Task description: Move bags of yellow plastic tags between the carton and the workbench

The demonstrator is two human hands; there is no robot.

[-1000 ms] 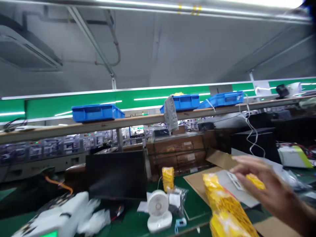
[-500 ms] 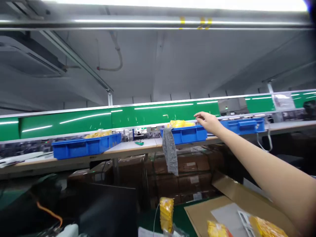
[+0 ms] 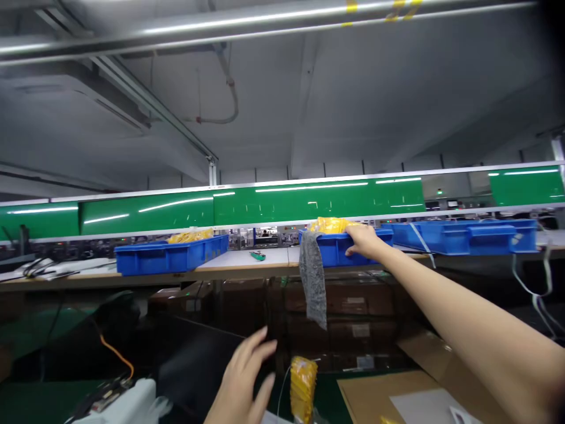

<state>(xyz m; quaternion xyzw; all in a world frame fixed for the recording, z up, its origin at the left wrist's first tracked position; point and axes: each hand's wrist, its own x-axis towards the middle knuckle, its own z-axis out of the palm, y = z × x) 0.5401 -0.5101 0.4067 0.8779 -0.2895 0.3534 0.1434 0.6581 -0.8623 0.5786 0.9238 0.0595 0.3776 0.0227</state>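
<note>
Our right hand (image 3: 362,241) curled to clasp a blue bin (image 3: 333,253) at four o'clock, yellow packets (image 3: 330,225) heaped inside, our left hand (image 3: 238,380) empty, fingers spread, past six, another bin (image 3: 156,259) past eight holding yellow contents (image 3: 190,236)

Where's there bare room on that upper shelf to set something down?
On the long white-topped shelf, the patch around the small green tool, between the left blue plastic bin and the hanging grey cloth. Crowded: rightward, where your right hand is on the middle blue plastic bin, and far left, with dark cables.
</note>
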